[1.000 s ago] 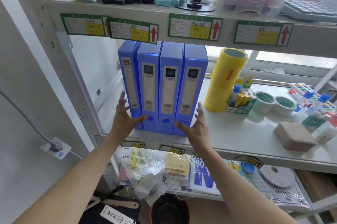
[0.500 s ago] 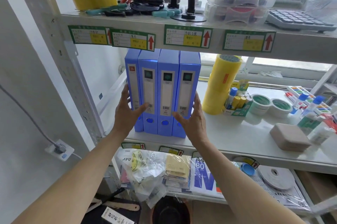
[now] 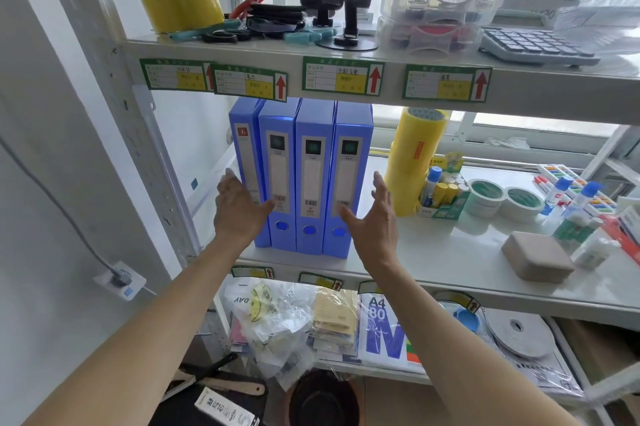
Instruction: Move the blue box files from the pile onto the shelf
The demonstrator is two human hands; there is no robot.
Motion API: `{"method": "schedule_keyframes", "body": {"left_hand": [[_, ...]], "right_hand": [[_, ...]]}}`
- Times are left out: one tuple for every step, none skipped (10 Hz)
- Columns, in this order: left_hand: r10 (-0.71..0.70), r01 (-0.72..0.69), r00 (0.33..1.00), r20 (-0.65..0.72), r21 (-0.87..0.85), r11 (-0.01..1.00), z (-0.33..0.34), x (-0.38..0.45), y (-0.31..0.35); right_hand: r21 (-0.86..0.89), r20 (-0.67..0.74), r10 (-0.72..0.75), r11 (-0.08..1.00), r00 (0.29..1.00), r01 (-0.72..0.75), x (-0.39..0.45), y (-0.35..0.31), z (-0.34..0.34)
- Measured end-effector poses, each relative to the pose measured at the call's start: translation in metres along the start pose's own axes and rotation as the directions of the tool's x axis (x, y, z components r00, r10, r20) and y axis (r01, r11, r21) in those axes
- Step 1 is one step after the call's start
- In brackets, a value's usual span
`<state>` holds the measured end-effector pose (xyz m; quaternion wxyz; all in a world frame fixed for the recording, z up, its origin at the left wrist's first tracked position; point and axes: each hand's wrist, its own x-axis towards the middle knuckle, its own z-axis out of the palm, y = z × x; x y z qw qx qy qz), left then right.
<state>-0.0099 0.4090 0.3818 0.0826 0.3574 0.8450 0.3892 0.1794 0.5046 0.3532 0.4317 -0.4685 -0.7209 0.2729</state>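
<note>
Blue files [image 3: 301,176]: four stood upright in a row on the shelf [image 3: 450,252], spines facing me, packed side by side at about 11 o'clock from the frame's middle.
Leftmost file: its top leaned slightly left, away from the other three; its spine label looked different from theirs.
Left hand [image 3: 239,210]: open, fingers spread, at 9 o'clock of the row; my thumb lay across the lower spine of the second file, my palm beside the leftmost one. It gripped nothing.
Right hand [image 3: 375,221]: open, fingers pointing up, at 3 o'clock of the row; my thumb reached to the last file's spine near its barcode, and I could not tell whether the palm touched the file's side. It gripped nothing.
Hands together: well apart, one on each flank of the row, palms turned toward each other.
Yellow tape [image 3: 414,158]: tall stack standing at 3 o'clock of the files, just beyond my right hand.
Glue box [image 3: 443,197]: green carton touching the tape's base on its right.
White tape rolls [image 3: 505,200]: two, lying flat, farther toward 3 o'clock.
</note>
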Motion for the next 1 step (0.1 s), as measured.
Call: {"method": "schedule_keyframes", "body": {"left_hand": [[0.014,-0.022,0.998,0.056,0.143,0.989,-0.0147,-0.0167,0.0092]], "right_hand": [[-0.063,-0.138,-0.039,0.998,0.990,0.031,-0.0052,-0.0099,-0.0192]]}}
